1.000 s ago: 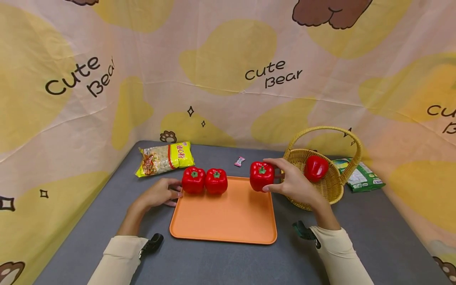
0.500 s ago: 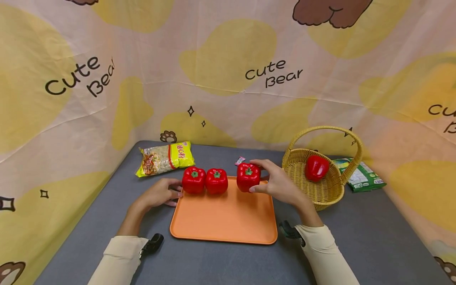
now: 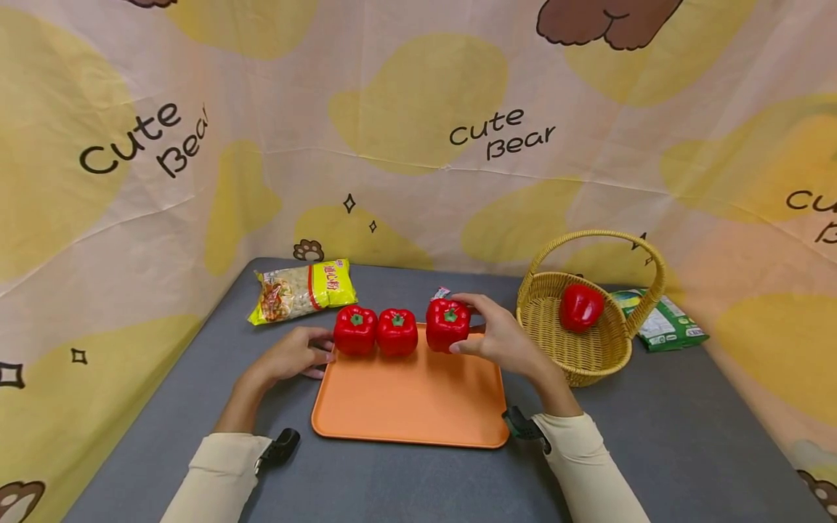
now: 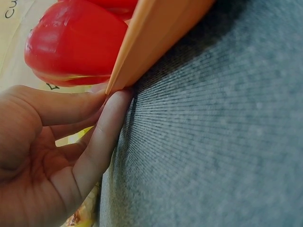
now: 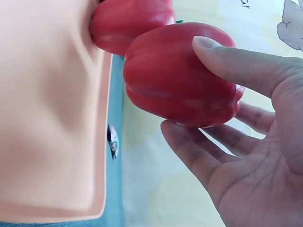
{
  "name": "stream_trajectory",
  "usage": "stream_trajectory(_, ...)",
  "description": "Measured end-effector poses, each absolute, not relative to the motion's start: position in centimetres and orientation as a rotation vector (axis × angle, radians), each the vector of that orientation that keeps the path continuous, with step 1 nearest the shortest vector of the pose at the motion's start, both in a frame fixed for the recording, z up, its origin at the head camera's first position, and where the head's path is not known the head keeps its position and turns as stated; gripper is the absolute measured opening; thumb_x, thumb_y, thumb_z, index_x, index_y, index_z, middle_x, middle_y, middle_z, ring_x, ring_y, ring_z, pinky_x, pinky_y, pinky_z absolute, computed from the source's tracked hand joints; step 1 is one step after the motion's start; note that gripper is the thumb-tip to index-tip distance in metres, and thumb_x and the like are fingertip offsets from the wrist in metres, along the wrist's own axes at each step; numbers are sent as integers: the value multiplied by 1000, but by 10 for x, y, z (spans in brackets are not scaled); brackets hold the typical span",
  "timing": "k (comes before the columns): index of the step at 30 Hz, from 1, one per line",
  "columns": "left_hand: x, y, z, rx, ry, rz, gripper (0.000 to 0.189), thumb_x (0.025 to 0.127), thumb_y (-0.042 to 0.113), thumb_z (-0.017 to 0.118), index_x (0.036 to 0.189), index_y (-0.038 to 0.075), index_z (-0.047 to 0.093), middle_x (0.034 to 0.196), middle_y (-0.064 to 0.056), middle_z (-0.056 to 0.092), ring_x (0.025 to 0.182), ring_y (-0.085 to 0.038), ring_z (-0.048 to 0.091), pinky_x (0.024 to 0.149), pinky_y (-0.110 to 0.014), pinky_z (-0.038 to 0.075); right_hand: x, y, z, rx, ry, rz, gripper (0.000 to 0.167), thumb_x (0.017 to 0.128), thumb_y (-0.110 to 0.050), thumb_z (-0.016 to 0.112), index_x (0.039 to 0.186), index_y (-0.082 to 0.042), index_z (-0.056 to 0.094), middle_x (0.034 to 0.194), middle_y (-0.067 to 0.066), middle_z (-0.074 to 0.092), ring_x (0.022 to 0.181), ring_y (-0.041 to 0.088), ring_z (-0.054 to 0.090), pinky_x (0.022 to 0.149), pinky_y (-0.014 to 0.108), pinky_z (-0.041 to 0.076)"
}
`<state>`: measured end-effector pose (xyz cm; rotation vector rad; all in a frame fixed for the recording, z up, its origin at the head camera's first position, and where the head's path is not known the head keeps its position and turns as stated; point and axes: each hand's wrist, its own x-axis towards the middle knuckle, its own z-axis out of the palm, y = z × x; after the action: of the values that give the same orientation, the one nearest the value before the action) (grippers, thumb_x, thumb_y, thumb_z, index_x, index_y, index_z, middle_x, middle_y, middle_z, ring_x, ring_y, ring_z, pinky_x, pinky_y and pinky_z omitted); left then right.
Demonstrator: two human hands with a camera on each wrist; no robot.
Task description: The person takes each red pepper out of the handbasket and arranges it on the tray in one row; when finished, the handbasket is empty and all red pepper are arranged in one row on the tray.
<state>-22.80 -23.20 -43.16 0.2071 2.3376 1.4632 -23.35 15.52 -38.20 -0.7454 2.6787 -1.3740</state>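
Observation:
My right hand (image 3: 506, 340) holds a red bell pepper (image 3: 447, 325) above the back right part of the orange tray (image 3: 408, 407). In the right wrist view, thumb and fingers grip that pepper (image 5: 175, 75) from opposite sides, with the tray beneath. Two more red bell peppers sit side by side at the tray's back left corner, the left one (image 3: 355, 330) touching the middle one (image 3: 397, 333). At the tray's left edge is my left hand (image 3: 290, 354); the left wrist view shows its thumb and a finger pinching the tray's rim (image 4: 124, 66).
A wicker basket (image 3: 543, 334) with a tall handle stands at right, holding another red pepper (image 3: 581, 308). Behind it lies a green packet (image 3: 673, 327). A yellow pasta bag (image 3: 304, 292) lies back left, and a small wrapped candy (image 3: 441, 293) behind the tray. Printed cloth walls enclose the table.
My right hand has carried its pepper leftward from beside the basket, over the tray and closer to the two peppers there. The left hand has stayed at the tray's edge.

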Motion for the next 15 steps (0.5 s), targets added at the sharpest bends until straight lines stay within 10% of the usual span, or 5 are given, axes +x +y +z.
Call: stream_trajectory(15,-230,-234,-433,226,2338,1458,51,100,0,64,145,-17,49,124,-26,63,93,-19,67,75,-35,67,-241,152,-396,-689,2616,-1406,81,84,-6,88,156,-9,49,146,17,55,126,41,63,103,52,59)
